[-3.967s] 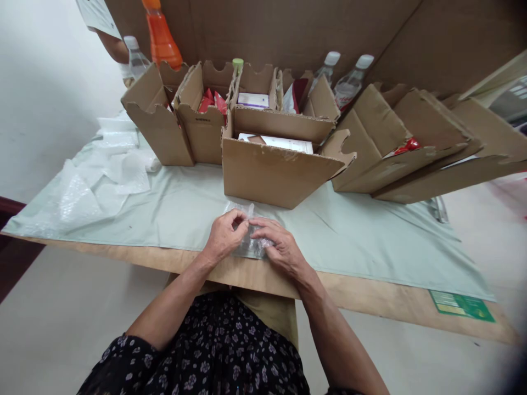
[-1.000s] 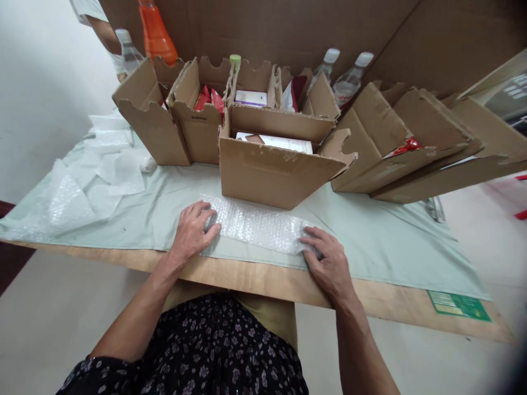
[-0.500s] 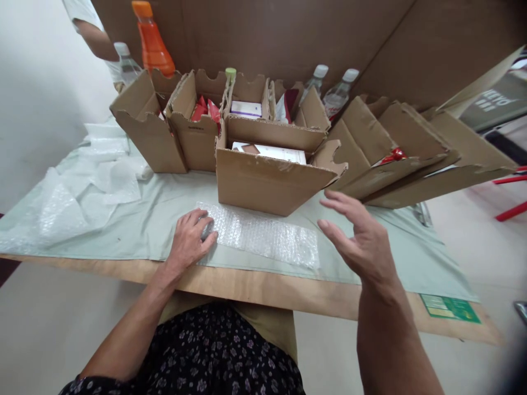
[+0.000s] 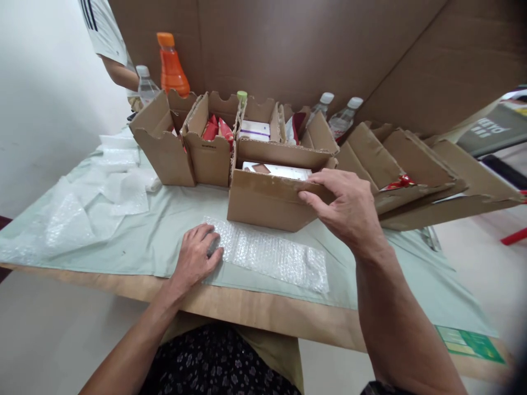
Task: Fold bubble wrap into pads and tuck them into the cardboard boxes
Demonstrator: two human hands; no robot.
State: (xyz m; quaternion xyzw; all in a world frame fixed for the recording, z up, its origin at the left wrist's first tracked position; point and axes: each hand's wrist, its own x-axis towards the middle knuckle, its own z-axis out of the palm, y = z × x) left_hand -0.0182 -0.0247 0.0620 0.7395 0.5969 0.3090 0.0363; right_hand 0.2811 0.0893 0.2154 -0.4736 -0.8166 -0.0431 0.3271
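My left hand (image 4: 198, 253) rests on the left end of a strip of bubble wrap (image 4: 272, 256), its fingers loosely spread and pressing the strip to the cloth. The strip lies flat before an open cardboard box (image 4: 263, 200). My right hand (image 4: 346, 206) is at the right part of this box's front rim. Its thumb is apart from the index finger and in front of the wall; the other fingertips reach over the rim and are partly hidden. Inside the box, beside those fingers, stands a white carton (image 4: 284, 171) with a brown patch.
Behind stand more cardboard bins holding red packets (image 4: 218, 129) and a purple-striped white box (image 4: 254, 130). An orange bottle (image 4: 173, 71) and clear bottles rise behind them. Loose bubble wrap (image 4: 69, 219) lies left. Other bins (image 4: 411, 159) lean right. A person's arm (image 4: 119, 72) shows back left.
My right hand has moved forward and left, from above the cloth to the front box's rim. My left hand stays on the bubble wrap. The view has shifted slightly.
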